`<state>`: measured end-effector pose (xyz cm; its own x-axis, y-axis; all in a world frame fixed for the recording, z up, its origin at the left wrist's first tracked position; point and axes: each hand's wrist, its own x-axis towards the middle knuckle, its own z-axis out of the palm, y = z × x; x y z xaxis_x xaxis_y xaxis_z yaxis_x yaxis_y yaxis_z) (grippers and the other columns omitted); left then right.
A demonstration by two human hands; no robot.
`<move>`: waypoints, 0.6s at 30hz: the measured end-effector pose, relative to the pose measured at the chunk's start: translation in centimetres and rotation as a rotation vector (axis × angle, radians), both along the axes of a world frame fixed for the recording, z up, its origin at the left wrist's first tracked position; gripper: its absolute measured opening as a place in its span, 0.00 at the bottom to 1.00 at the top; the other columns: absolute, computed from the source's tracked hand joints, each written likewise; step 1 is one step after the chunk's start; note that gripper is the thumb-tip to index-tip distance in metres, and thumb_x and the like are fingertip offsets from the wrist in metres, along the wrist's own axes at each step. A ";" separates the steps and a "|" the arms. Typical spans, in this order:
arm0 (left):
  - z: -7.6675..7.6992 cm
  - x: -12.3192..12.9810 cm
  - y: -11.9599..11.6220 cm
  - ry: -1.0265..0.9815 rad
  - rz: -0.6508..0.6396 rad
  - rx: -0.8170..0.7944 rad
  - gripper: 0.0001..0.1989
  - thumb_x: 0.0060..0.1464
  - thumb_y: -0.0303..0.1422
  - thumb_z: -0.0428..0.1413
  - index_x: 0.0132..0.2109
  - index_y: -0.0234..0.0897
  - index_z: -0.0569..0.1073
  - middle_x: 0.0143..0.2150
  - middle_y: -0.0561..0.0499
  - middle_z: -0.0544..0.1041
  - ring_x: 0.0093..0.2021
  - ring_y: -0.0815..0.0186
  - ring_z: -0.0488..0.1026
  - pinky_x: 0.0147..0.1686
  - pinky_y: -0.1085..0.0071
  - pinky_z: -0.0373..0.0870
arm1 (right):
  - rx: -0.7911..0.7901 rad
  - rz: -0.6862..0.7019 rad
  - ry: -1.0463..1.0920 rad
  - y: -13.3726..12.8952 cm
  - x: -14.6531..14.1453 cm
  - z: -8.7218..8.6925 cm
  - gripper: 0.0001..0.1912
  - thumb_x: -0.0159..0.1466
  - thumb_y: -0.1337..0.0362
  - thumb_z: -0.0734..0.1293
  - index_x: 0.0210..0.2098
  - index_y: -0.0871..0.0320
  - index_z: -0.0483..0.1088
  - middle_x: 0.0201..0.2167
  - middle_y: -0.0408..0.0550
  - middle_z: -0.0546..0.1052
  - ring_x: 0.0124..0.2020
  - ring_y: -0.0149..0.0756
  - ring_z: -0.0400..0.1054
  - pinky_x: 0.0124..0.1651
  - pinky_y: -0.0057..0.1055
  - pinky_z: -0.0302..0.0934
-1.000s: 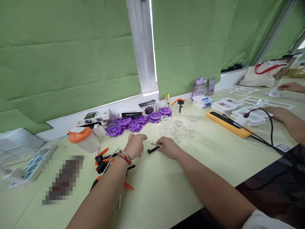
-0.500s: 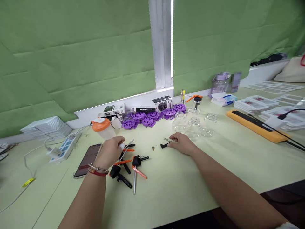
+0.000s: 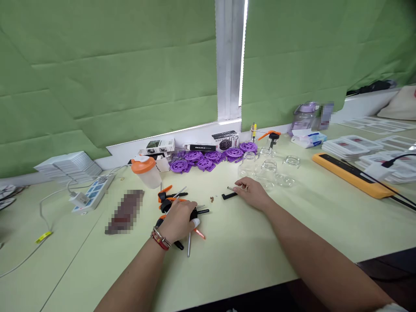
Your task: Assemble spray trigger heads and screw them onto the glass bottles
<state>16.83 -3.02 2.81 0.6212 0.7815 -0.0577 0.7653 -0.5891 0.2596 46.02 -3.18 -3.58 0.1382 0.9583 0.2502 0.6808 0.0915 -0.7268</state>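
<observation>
My left hand [image 3: 180, 219] lies over a cluster of black and orange parts with metal rods, its fingers curled at a black part [image 3: 194, 213]; whether it grips that part is hidden. Beyond its fingers, a black rod end points right. My right hand [image 3: 248, 191] has its fingers closed beside a small spring [image 3: 230, 188] and a black L-shaped piece [image 3: 228, 196], whose right end is at the fingertips. Small brass-coloured bits [image 3: 212, 199] lie on the table between the hands. An orange arm [image 3: 199, 234] and a metal rod [image 3: 189, 246] stick out below my left hand.
Purple round pieces [image 3: 206, 163] line the back, with clear jars [image 3: 268, 169] to their right. A shaker with an orange lid [image 3: 143, 164], a phone [image 3: 125, 213] and a power strip [image 3: 94, 195] are at left. An orange power bar [image 3: 351, 174] lies at right.
My left hand has moved right and down, from above the phone's edge onto the black and orange parts. My right hand stays by the spring and black piece. The view has shifted slightly.
</observation>
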 end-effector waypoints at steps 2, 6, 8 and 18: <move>-0.1 -0.2 -0.3 -0.082 -0.006 -0.048 0.18 0.46 0.34 0.55 0.47 0.38 0.72 0.42 0.44 0.74 0.46 0.52 0.68 0.44 0.59 0.63 | 0.072 0.006 0.027 -0.4 -0.4 0.7 0.18 0.58 0.50 0.65 0.39 0.58 0.72 0.39 0.50 0.73 0.35 0.37 0.66 0.39 0.34 0.60; 0.4 -0.7 -1.2 -0.306 -0.074 -0.251 0.21 0.46 0.31 0.55 0.51 0.42 0.70 0.47 0.47 0.71 0.44 0.60 0.69 0.41 0.65 0.67 | 0.116 0.271 0.148 -2.3 -2.8 2.5 0.16 0.61 0.53 0.62 0.35 0.58 0.73 0.35 0.49 0.73 0.34 0.34 0.66 0.37 0.30 0.58; 0.6 -0.8 -1.7 -0.388 -0.103 -0.317 0.22 0.47 0.30 0.56 0.52 0.43 0.69 0.48 0.48 0.70 0.42 0.62 0.70 0.41 0.67 0.68 | -0.018 0.491 0.208 -3.6 -4.6 3.2 0.17 0.62 0.53 0.61 0.33 0.59 0.73 0.30 0.47 0.73 0.31 0.32 0.64 0.35 0.28 0.57; -1.3 0.1 -2.9 -0.647 0.070 -0.456 0.13 0.42 0.32 0.61 0.36 0.34 0.70 0.46 0.44 0.68 0.42 0.62 0.70 0.46 0.64 0.67 | -0.518 0.683 0.264 -5.7 -8.0 3.3 0.21 0.62 0.50 0.60 0.25 0.62 0.69 0.15 0.37 0.60 0.17 0.23 0.48 0.20 0.23 0.43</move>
